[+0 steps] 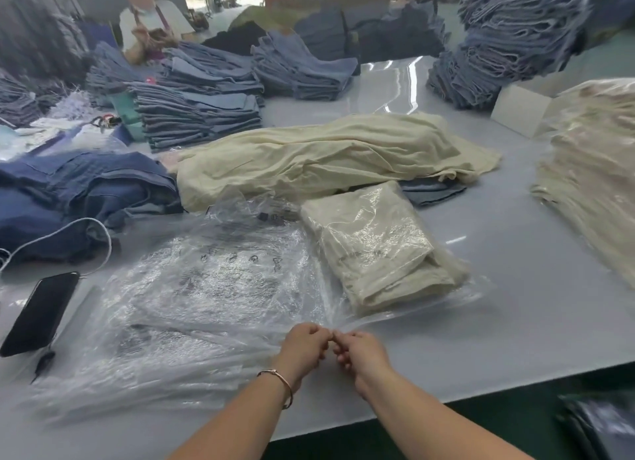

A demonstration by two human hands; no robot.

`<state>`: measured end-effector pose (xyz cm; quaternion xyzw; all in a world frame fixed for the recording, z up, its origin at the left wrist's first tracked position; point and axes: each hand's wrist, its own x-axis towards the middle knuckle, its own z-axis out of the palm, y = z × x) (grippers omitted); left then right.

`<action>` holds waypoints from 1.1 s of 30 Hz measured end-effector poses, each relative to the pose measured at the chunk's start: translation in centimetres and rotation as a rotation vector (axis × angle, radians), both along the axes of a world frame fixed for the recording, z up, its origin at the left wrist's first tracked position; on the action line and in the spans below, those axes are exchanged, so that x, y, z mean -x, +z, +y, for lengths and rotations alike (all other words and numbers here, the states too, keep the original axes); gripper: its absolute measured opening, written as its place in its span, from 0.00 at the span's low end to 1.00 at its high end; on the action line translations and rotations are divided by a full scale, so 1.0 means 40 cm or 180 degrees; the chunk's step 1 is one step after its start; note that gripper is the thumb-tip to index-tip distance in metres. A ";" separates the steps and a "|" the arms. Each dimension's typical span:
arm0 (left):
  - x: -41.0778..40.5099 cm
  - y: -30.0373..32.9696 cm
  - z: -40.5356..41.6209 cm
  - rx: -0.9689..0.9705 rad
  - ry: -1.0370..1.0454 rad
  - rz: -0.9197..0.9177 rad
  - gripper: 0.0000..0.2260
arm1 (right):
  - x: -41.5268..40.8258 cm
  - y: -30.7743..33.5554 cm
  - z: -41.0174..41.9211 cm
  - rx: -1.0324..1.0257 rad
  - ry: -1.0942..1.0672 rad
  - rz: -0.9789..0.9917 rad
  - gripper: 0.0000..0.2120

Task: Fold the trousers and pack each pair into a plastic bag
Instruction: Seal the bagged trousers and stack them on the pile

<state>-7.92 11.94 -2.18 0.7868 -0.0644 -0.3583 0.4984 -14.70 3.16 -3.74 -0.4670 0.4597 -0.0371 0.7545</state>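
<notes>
Two hands meet at the near edge of the table [515, 322], knuckles almost touching: the left hand [304, 348], with a thin bracelet [280, 385] on its wrist, and the right hand [357, 355] both have their fingers curled in, pinching the open edge of a clear plastic bag [457, 289]. Inside that bag sits a folded pair of cream trousers [378, 246], its long axis running from the near right corner away toward the far left, the closed end of the bag pointing off across the table and the mouth drawn toward the person.

Left of it lies a loose, crinkled heap of empty plastic bags [192, 301], printed with small dark symbols and lines of text too blurred to read. Just behind the packed pair, a mound of unfolded cream trousers [326, 157] stretches crosswise. A dark phone [41, 312] with a white cable [68, 236] rests at the left, near a pile of dark blue denim [79, 191]. Folded jeans stacks [199, 116] fill the far side, a taller stack [508, 40] rises at the far right, and bagged cream garments [594, 171] are piled along the right edge. Another person [151, 26] sits beyond the stacks.
</notes>
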 end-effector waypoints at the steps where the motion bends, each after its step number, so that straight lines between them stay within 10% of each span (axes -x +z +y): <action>1: 0.002 -0.005 -0.003 -0.0014 0.0014 -0.0069 0.11 | 0.000 0.000 -0.003 0.0012 -0.0059 0.0018 0.06; 14: -0.042 0.002 0.015 -0.0128 0.0090 -0.0617 0.10 | 0.190 0.044 -0.471 0.0896 -0.1118 0.0470 0.13; 24: -0.063 -0.006 0.008 -0.1038 -0.0022 -0.1708 0.08 | 0.201 0.038 -0.646 0.1633 -0.0183 0.0959 0.06; 33: -0.127 0.022 -0.217 -0.0353 0.1036 0.0026 0.25 | -0.024 0.085 -0.665 0.1831 0.1325 0.0665 0.52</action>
